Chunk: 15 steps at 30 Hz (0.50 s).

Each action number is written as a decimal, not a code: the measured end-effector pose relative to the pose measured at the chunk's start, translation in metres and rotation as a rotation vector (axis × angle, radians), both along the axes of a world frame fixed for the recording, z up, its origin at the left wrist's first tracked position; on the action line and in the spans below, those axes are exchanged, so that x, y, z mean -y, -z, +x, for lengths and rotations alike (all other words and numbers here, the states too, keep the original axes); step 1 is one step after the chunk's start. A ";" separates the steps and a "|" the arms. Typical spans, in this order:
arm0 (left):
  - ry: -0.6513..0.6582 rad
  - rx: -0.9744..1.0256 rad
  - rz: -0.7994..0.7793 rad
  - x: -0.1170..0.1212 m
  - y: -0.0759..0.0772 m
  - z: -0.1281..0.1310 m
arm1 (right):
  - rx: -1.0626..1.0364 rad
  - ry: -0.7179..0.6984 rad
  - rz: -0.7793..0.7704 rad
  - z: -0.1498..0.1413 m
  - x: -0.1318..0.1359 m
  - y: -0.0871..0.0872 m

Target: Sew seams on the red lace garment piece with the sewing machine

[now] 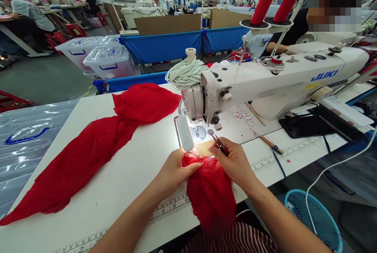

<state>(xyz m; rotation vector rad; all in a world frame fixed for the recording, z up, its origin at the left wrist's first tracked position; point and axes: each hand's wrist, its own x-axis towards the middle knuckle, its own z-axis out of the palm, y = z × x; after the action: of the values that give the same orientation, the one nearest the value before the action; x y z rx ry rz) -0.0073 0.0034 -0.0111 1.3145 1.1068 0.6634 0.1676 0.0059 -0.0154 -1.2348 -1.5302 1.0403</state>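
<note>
Presently, held red cloth (210, 194): thin, gathered at its upper edge, slightly sheer there; hangs in loose folds over the near edge of the table, in front of the sewing machine.
Left fingers: thumb and fingertips of the left hand (176, 166) pinch the cloth's upper left edge.
Right fingers: closed around the dark-handled snips (221, 146) in the right hand (237, 162), beside the cloth's upper right edge; whether they also grip cloth cannot be told.
Table (118, 178): white, with printed ruler markings along the near side; a larger red cloth (97, 143) lies bunched and twisted to the left.
Sewing machine (265, 80): white, marked JUKI; a lit lamp (185, 132) beside the needle area, a pale green cord coil (186, 73) on the head.
Right of needle: loose thread, a wooden-handled tool (270, 143), a black phone (306, 126).
Room: two red thread spools (265, 2) above the machine; clear lidded bins (108, 62) beyond the table; a person (290, 33) at far right.
Wrists, forearms: bare, angled inward from both lower sides, converging at the cloth.
</note>
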 end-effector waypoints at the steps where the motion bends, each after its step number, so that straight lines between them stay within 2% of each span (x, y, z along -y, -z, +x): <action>1: 0.032 0.009 0.001 0.000 -0.001 0.000 | -0.014 0.025 0.021 0.000 0.000 0.000; 4: 0.078 0.012 -0.003 0.000 -0.004 0.001 | -0.043 0.071 0.068 -0.003 0.002 0.000; 8: 0.027 -0.138 0.119 0.003 -0.004 0.006 | -0.052 0.070 0.129 -0.005 0.005 0.001; 11: -0.020 -0.167 0.241 0.005 -0.003 0.009 | -0.043 0.041 0.193 -0.006 0.007 0.001; 15: -0.066 -0.201 0.279 0.007 -0.001 0.013 | -0.002 0.007 0.270 -0.008 0.008 0.001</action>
<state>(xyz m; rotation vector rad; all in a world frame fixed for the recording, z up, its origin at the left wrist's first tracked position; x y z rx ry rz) 0.0056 -0.0036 -0.0102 1.6165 1.2562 0.7676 0.1597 -0.0024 -0.0161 -1.0493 -1.6036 0.7991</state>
